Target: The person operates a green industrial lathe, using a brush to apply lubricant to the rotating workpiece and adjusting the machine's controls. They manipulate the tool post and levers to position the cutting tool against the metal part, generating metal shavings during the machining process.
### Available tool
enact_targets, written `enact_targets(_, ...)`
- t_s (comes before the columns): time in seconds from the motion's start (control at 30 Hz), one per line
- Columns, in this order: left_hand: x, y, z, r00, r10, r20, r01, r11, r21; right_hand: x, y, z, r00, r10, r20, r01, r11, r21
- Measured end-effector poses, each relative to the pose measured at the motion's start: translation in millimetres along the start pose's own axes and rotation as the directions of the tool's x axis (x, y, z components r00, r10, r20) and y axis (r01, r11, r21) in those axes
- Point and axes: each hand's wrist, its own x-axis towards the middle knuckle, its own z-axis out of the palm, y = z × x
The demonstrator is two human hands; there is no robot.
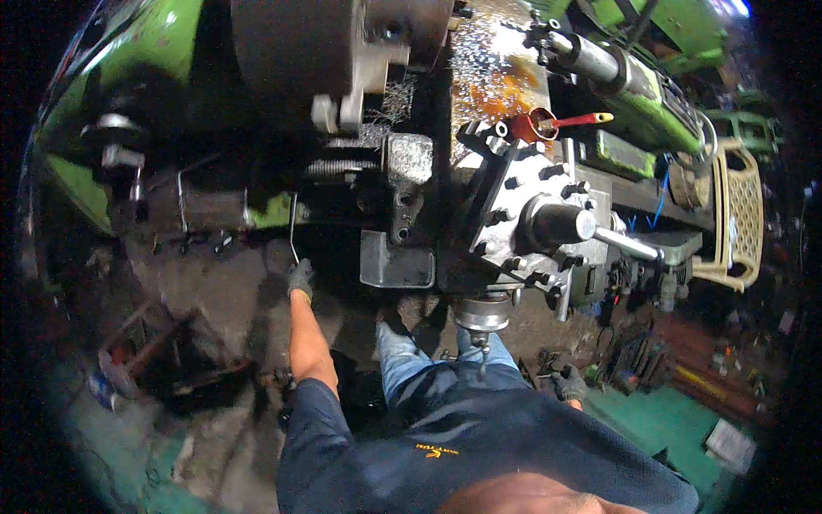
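Note:
In front of me stands a green metal lathe, with its large grey chuck at the upper left. My left hand, in a grey glove, is closed around the lower end of a thin bent metal lever on the front of the lathe. My right hand, also in a dark glove, hangs low beside my right hip, away from the machine. Its fingers are too small and dark to read. Between the two hands, a square tool post with several bolts sits on the carriage, its long handle pointing right.
A red cup with a red-handled brush stands behind the tool post. Shavings and brown fluid cover the bed. The tailstock is at upper right, near a beige plastic chair. A round handwheel juts toward my waist.

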Motion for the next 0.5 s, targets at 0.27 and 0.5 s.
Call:
enact_targets(0.27, -75, 96, 14, 0.956, -0.082, 0.283, 0.09, 0.996, -0.014, -33, -30, 28, 0.999, 0.012, -0.033, -0.004, 0.972, 0.235)
enact_targets(0.5, -134, 137, 33, 0.978, -0.057, 0.203, 0.025, 0.988, 0.155, -54, -83, 56, 0.979, -0.204, 0.006, 0.186, 0.908, 0.376)
